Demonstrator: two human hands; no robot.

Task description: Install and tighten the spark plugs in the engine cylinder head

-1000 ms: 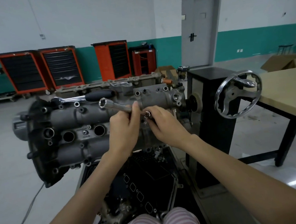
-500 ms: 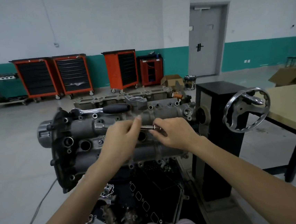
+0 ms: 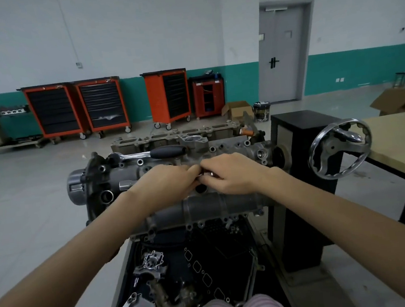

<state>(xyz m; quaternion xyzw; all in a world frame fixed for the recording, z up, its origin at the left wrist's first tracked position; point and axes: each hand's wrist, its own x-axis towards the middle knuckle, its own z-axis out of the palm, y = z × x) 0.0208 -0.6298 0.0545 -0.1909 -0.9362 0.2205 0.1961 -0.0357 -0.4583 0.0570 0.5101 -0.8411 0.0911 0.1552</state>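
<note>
Cylinder head (image 3: 201,206) sits centre frame on the engine stand, long axis running left to right, spark plug wells facing the camera. One open well (image 3: 106,196) shows at the left end, another (image 3: 201,189) is partly visible just below where the hands meet.

Left hand (image 3: 164,181) and right hand (image 3: 233,174) are both on top of the head, mid frame, fingertips touching each other. Fingers of both are curled in around a small shiny metal piece (image 3: 207,174), only a sliver of it showing between them. Can't tell if it's a plug, a socket or a wrench end. Left grip: curled tight; what it holds is mostly hidden. Right grip: pinching the same metal piece from the right.

Ratchet (image 3: 152,153) with black handle lies loose along the upper edge of the head, above the hands, untouched.

Handwheel (image 3: 339,150) on the black stand column (image 3: 299,144) at right. Parts tray (image 3: 184,279) with loose castings and gaskets below the head. Orange tool carts (image 3: 76,108) against the back wall, upper left. Wooden surface (image 3: 403,139) at right edge.
</note>
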